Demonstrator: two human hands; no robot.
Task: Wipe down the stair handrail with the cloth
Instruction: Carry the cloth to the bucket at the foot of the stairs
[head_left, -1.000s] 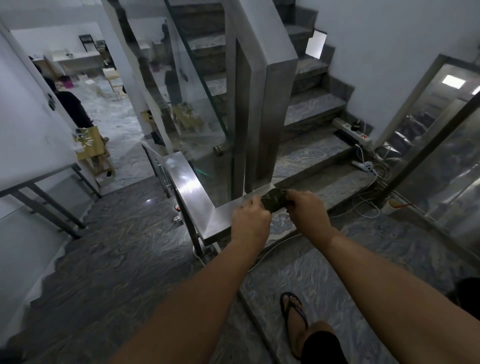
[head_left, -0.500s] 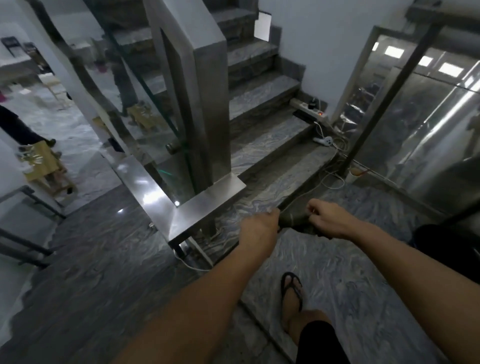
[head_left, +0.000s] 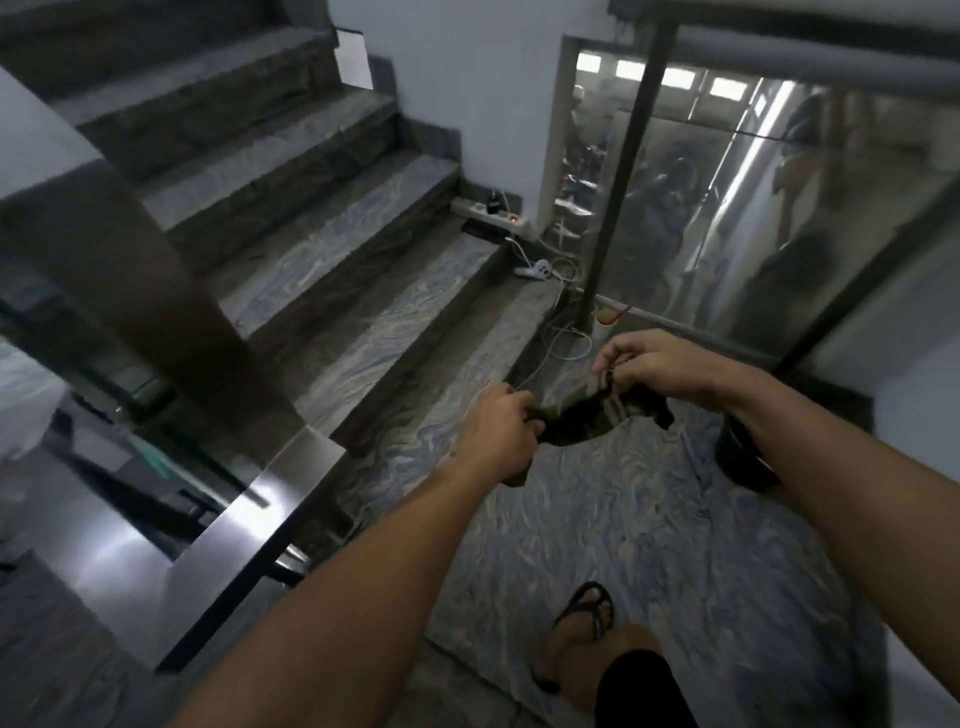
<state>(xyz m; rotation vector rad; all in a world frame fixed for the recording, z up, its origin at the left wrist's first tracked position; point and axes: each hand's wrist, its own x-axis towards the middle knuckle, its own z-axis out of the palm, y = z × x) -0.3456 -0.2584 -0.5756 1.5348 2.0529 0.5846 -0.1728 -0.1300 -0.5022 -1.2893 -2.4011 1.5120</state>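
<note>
A dark patterned cloth (head_left: 582, 421) hangs stretched between my two hands above the marble landing. My left hand (head_left: 498, 431) grips its left end with curled fingers. My right hand (head_left: 649, 364) pinches its upper right edge between thumb and fingers. The flat steel handrail (head_left: 244, 525) runs along the lower left, its corner piece to the left of and below my left hand. Neither hand nor the cloth touches the rail.
Marble steps (head_left: 332, 244) climb at the upper left. A power strip (head_left: 491, 214) and loose white cables (head_left: 561, 312) lie by the wall corner. A glass partition with a dark post (head_left: 621, 176) stands on the right. A dark bucket-like object (head_left: 743, 457) sits under my right forearm.
Both hands lifted the cloth off the rail's end and carried it right, over the landing. The cloth is now pulled wider between them, and my view swung right.
</note>
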